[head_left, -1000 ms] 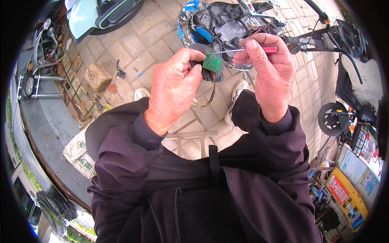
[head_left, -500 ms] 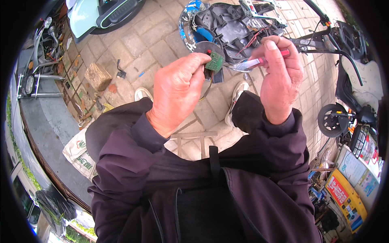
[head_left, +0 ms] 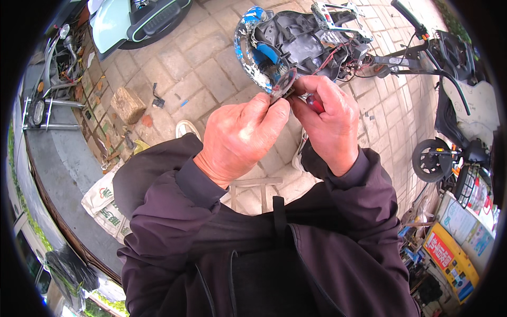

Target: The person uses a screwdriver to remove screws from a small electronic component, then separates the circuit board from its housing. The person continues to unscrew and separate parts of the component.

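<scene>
My left hand (head_left: 243, 132) is closed, its thumb and fingers pinching a small circuit board with a round dark part (head_left: 285, 83) on it. The board is tilted nearly edge-on, and the hand hides much of it. Close against it on the right, my right hand (head_left: 331, 121) is curled round a red-handled tool (head_left: 315, 104). Only part of the red handle shows; the tool's tip is hidden behind the fingers. The fingertips of my right hand meet the edge of the part, next to the left fingertips.
Beyond my hands, a scooter frame with an open black body (head_left: 306, 45) lies on the paving beside a blue-patterned ring (head_left: 245, 42). A wooden block (head_left: 128, 105) sits on the left. A white sack (head_left: 105, 203) lies near my left leg. Another scooter's wheel (head_left: 430, 158) stands at right.
My right hand has moved left and inward with the red-handled tool, from apart to touching the part. The circuit board has turned from showing its green face to nearly edge-on.
</scene>
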The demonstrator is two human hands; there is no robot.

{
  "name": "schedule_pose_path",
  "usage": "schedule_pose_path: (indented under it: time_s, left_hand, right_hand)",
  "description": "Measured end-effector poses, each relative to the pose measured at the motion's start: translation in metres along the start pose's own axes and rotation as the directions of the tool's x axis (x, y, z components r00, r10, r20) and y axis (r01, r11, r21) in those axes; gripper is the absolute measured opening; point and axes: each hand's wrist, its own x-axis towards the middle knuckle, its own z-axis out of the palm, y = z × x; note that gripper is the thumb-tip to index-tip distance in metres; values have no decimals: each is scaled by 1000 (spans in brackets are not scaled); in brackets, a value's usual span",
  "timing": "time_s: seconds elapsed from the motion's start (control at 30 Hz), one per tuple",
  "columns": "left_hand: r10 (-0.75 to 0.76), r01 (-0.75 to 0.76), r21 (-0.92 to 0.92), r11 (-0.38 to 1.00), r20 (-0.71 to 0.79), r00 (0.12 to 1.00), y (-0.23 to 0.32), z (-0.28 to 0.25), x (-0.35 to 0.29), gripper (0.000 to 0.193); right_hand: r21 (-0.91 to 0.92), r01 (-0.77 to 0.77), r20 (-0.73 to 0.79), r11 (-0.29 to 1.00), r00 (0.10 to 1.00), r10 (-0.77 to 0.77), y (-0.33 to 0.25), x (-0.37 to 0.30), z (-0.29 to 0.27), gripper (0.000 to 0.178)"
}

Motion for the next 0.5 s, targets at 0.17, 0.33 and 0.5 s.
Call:
schedule_pose_path:
  time_s: [0.17, 0.33, 0.5]
  left_hand:
    - [84, -83, 62, 995, -5, 996, -6, -1, 0, 39]
    - [91, -90, 56, 994, -25, 996, -7, -1, -1, 38]
    - [84, -83, 44, 996, -27, 996, -6, -4, 0, 39]
  right_hand:
    - [-97, 103, -29, 990, 994, -107, 0, 1, 0, 28]
    - [-141, 143, -27, 980, 989, -148, -2, 0, -1, 28]
    - [-104, 79, -19, 991, 997, -81, -6, 0, -2, 27]
